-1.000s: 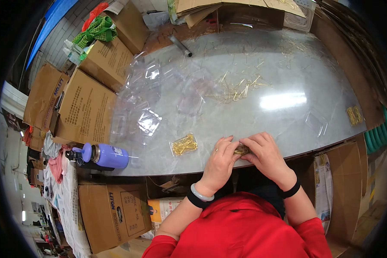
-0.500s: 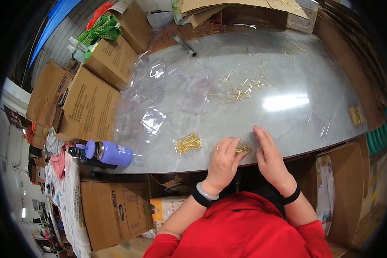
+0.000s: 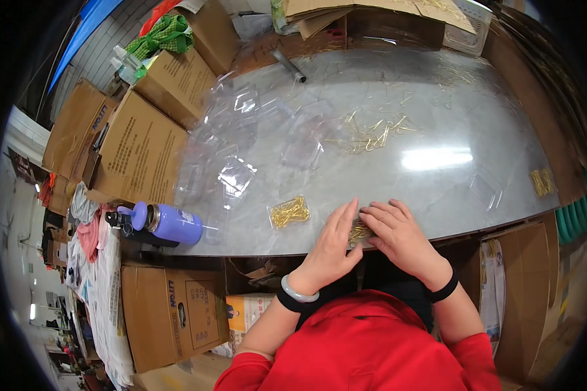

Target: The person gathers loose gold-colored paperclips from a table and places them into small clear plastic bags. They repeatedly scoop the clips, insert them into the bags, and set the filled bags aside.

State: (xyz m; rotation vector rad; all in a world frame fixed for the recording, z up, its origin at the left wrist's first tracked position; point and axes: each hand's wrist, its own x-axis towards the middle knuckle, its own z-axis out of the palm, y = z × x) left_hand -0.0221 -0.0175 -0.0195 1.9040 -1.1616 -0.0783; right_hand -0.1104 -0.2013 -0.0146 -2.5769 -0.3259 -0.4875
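Observation:
At the table's near edge, my left hand (image 3: pixel 331 244) and my right hand (image 3: pixel 401 238) close in from both sides on a bundle of gold wire hooks (image 3: pixel 358 232). My left fingers lie long against its left side, thumb below. My right fingers bend over its top and right side, so much of the bundle is hidden. Just left of my left hand sits a clear plastic pack filled with gold hooks (image 3: pixel 289 212). Farther out, a loose pile of gold hooks (image 3: pixel 378 135) lies tangled on the grey table (image 3: pixel 372 179).
Clear plastic packs (image 3: pixel 238 179) spread over the left of the table. A purple bottle (image 3: pixel 176 223) lies near the left edge, by cardboard boxes (image 3: pixel 140 146). A metal tube (image 3: pixel 288 66) lies at the back. Another bunch of gold hooks (image 3: pixel 541 182) sits at the far right.
My right hand has moved left and its fingers now bend over the bundle. My left hand has shifted slightly left, with the bundle between both hands. The view has tilted a little.

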